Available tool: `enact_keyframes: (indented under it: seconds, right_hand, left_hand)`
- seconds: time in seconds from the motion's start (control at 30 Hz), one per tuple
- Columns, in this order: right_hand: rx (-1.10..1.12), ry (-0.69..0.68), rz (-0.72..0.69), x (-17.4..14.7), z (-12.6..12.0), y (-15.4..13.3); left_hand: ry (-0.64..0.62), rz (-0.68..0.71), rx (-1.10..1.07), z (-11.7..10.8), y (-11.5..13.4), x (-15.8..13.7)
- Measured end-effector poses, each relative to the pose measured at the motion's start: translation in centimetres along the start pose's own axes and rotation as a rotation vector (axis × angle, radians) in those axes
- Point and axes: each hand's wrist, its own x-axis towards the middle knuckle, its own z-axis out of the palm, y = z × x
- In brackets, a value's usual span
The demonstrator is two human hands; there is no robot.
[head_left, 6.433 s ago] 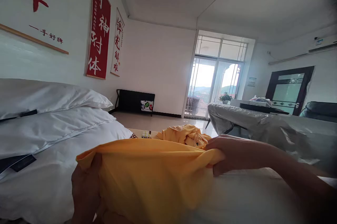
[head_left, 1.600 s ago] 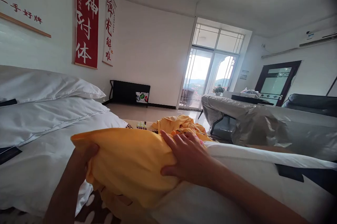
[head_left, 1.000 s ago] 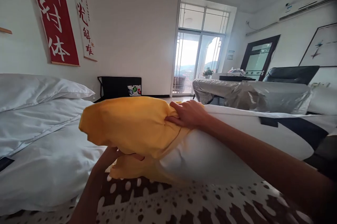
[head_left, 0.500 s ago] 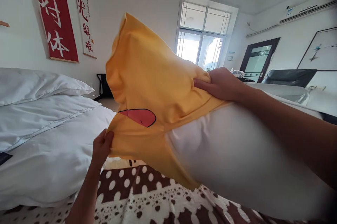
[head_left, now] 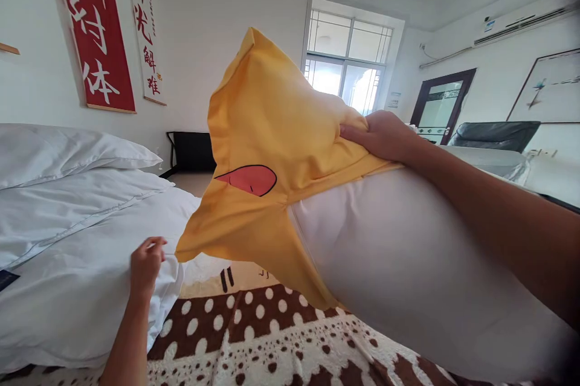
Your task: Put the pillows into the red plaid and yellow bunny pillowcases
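A yellow pillowcase with a red, black-outlined print covers the far part of a white pillow. The rest of the pillow sticks out of the case's opening toward the lower right. My right hand grips the upper side of the pillowcase near its opening, thumb on top; its other fingers are hidden. To the left, my left hand is off the fabric, its fingers loosely curled and slightly apart, just short of the case's lower left corner.
White pillows or bedding are piled at left. Below lies a brown and cream patterned blanket. A black chair-like object stands by the wall, and a dark leather chair back is at far right.
My left hand has let go of the pillowcase corner and moved left and slightly down. The case has swung a little right, its corner now hanging free; my right hand keeps its grip.
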Motion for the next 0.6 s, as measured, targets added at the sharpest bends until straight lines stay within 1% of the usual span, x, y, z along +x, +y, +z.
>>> enact_keyframes:
  seconds: [0.03, 0.1, 0.13, 0.17, 0.2, 0.27, 0.3, 0.37, 0.4, 0.47, 0.53, 0.6]
  right_hand:
    - [-0.004, 0.017, -0.003, 0.2, -0.1, -0.1]
    - [-0.008, 0.044, -0.023, 0.6, -0.3, -0.4]
    - [-0.008, 0.053, -0.04, 0.9, -0.4, -0.7]
    - [-0.006, 0.062, -0.056, 1.2, -0.4, -1.0]
    - [-0.001, 0.069, -0.065, 1.6, -0.5, -1.4]
    - [0.023, 0.088, -0.07, 2.1, -0.5, -2.2]
    - [0.039, 0.097, -0.068, 2.3, -0.5, -2.7]
    - [0.064, 0.112, -0.066, 2.5, -0.3, -3.7]
    - [0.068, 0.113, -0.067, 2.5, -0.2, -4.3]
    - [0.052, 0.092, -0.061, 2.6, 0.2, -5.5]
    - [0.016, 0.057, -0.056, 2.7, 0.8, -6.6]
    - [-0.035, 0.03, -0.068, 3.1, 1.7, -7.3]
  left_hand:
    - [-0.168, -0.022, -0.001, 0.9, 0.0, -0.3]
    - [-0.564, -0.014, -0.045, 3.5, 0.6, -2.1]
    - [-0.844, 0.013, -0.076, 5.2, 1.3, -3.5]
    - [-1.059, 0.057, -0.144, 7.0, 2.0, -5.1]
    - [-1.136, 0.117, -0.237, 8.8, 2.8, -6.9]
    - [-1.175, 0.157, -0.311, 12.0, 4.4, -10.4]
    - [-1.165, 0.171, -0.348, 13.2, 5.2, -11.9]
    - [-1.148, 0.143, -0.453, 14.7, 6.6, -14.4]
    - [-1.116, 0.106, -0.513, 15.0, 7.1, -15.3]
    - [-1.011, 0.015, -0.582, 15.1, 7.7, -16.5]
    - [-0.898, -0.035, -0.54, 14.9, 7.8, -17.5]
    - [-0.809, -0.032, -0.439, 14.7, 7.4, -18.5]
